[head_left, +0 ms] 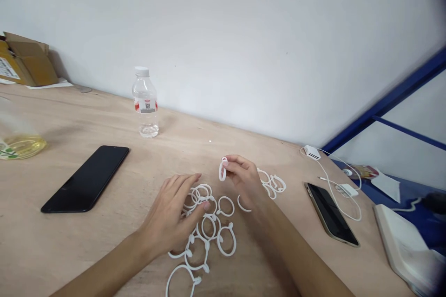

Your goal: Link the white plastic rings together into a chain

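Note:
A heap of several white plastic rings [209, 229] lies on the wooden table [104, 241] in front of me. My left hand [177, 211] rests over the heap with fingers stretched out, fingertips touching the rings. My right hand [244, 178] pinches one white ring [223, 169] upright between thumb and fingers, just above the table. A second small cluster of white rings [272, 184] lies behind my right hand.
A black phone [87, 177] lies to the left, a second phone [331, 213] to the right beside a white charger and cable [334, 178]. A clear water bottle [145, 102] stands near the wall. A cardboard box [24, 60] sits far left, a white device [404, 246] far right.

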Action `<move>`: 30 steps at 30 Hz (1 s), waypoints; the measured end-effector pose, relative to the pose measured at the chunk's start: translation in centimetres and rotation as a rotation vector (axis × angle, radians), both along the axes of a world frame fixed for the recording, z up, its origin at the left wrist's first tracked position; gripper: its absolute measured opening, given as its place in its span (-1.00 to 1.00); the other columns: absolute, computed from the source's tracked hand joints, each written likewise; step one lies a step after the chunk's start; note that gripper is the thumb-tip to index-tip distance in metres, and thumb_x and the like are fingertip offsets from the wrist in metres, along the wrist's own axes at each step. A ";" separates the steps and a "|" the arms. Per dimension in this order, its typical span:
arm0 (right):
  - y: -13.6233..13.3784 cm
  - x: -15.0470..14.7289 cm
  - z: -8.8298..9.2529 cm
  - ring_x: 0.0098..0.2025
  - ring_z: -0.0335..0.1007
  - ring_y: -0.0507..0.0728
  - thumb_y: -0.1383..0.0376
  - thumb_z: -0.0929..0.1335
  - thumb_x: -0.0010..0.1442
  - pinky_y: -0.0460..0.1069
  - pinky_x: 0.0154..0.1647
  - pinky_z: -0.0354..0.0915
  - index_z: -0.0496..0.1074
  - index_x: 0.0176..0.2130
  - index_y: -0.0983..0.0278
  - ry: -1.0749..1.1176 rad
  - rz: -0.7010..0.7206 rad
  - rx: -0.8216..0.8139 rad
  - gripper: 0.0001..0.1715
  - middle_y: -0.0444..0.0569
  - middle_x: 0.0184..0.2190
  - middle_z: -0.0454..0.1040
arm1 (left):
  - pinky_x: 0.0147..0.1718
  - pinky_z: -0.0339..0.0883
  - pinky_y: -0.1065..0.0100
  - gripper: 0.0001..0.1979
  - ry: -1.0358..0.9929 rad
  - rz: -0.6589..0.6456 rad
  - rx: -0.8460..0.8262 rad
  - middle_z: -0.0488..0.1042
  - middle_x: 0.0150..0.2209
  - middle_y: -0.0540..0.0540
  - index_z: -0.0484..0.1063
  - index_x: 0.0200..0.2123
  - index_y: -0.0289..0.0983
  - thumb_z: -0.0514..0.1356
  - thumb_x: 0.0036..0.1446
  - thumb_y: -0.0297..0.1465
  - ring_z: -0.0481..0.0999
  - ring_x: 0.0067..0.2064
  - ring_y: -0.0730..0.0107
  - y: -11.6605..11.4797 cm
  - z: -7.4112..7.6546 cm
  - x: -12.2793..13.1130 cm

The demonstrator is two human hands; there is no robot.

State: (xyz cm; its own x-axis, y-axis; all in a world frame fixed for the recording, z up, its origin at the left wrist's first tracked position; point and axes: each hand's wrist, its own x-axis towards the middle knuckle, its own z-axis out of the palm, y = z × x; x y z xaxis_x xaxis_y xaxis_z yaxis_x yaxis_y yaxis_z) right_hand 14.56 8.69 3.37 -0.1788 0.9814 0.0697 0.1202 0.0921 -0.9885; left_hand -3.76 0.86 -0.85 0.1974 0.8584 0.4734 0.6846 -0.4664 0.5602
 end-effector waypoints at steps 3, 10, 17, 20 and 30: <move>-1.3 -1.1 0.4 -0.45 0.35 0.06 0.13 0.40 -0.02 0.03 -0.32 0.30 0.38 -0.37 0.29 0.184 0.135 -0.155 -0.72 -0.08 -0.50 0.43 | -0.01 0.27 0.04 -0.52 -0.022 -0.005 -0.030 0.43 0.03 -0.22 0.21 0.14 -0.26 0.11 0.23 -0.18 0.38 0.04 0.08 0.0 0.1 -0.1; -3.1 -2.9 -0.2 -0.44 0.34 0.00 0.22 0.53 -0.09 -0.06 -0.35 0.26 0.49 -0.39 0.29 0.446 0.259 -0.385 -0.73 -0.13 -0.51 0.46 | -0.12 0.30 0.13 -0.65 -0.101 -0.029 -0.036 0.48 -0.13 -0.14 0.29 0.04 -0.22 0.10 0.24 -0.21 0.42 -0.10 0.17 0.2 0.4 0.0; -2.5 -2.5 -1.0 -0.46 0.29 0.00 0.11 0.49 -0.02 -0.05 -0.36 0.24 0.56 -0.31 0.26 0.229 0.226 -0.184 -0.70 -0.15 -0.53 0.45 | -0.18 0.36 0.19 -0.68 -0.192 -0.069 -0.016 0.47 -0.20 -0.15 0.35 0.01 -0.25 0.10 0.24 -0.27 0.43 -0.16 0.21 0.1 0.4 -0.1; -2.5 -2.3 -0.9 -0.41 0.31 0.03 0.11 0.43 0.07 -0.04 -0.32 0.26 0.56 -0.39 0.24 0.084 0.209 0.014 -0.76 -0.12 -0.49 0.45 | -0.20 0.37 0.21 -0.70 -0.196 -0.109 -0.013 0.47 -0.19 -0.15 0.36 0.02 -0.24 0.09 0.25 -0.30 0.43 -0.17 0.21 0.1 0.3 -0.2; -2.7 -2.2 -1.0 -0.41 0.32 0.03 0.11 0.43 0.05 -0.04 -0.34 0.25 0.49 -0.39 0.26 0.123 0.279 -0.020 -0.74 -0.12 -0.47 0.46 | -0.10 0.35 0.22 -0.67 -0.210 -0.158 -0.092 0.42 -0.07 -0.13 0.29 0.09 -0.16 0.09 0.26 -0.31 0.41 -0.06 0.22 0.0 0.2 -0.3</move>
